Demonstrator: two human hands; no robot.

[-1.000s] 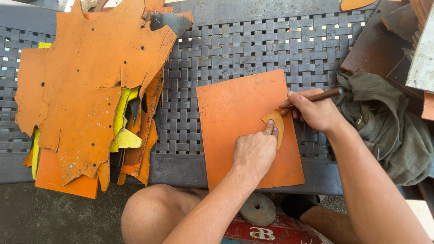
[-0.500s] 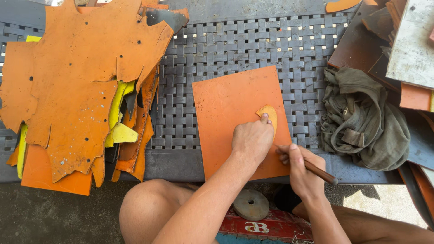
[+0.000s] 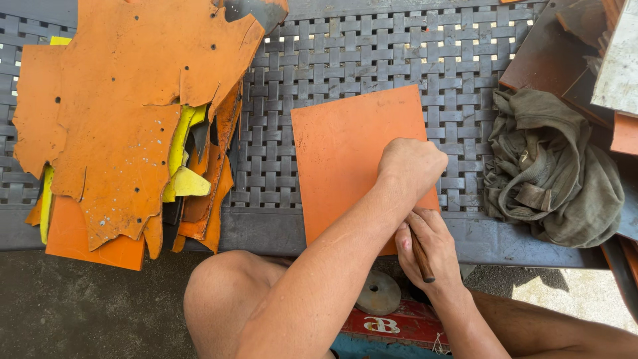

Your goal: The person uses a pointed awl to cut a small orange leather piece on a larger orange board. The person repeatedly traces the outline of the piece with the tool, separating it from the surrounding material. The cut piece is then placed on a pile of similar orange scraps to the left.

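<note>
Here, a big dark bench (image 3: 372, 60) made of woven plastic strips fills most of the view, and light shows through its little gaps near the top. Below it is a grey, rough floor (image 3: 80, 312).

On the left of the bench lies a large pile of orange sheets (image 3: 126, 113) with torn edges and small holes. Yellow scraps (image 3: 183, 166) poke out from under the pile.

On the right sits a crumpled green cloth (image 3: 558, 173). Above it, in the top right corner, lean some brown and grey boards (image 3: 571, 53).

In the middle of the bench lies a flat orange square sheet (image 3: 345, 159). Its near edge reaches the front of the bench.

The left hand (image 3: 412, 166) rests on the right part of this sheet. Its fingers are curled in and press down on it. Something small may be under the hand, but it is hidden, so I cannot tell.

The right hand (image 3: 428, 249) is just below the left one, at the near edge of the sheet. Its fingers are wrapped tight around a thin tool with a brown handle (image 3: 420, 256).

Down on the floor is a red box with white marks (image 3: 392, 326). A round grey metal disc (image 3: 377, 292) lies on it, beside the person's bare knee (image 3: 226, 292).
</note>
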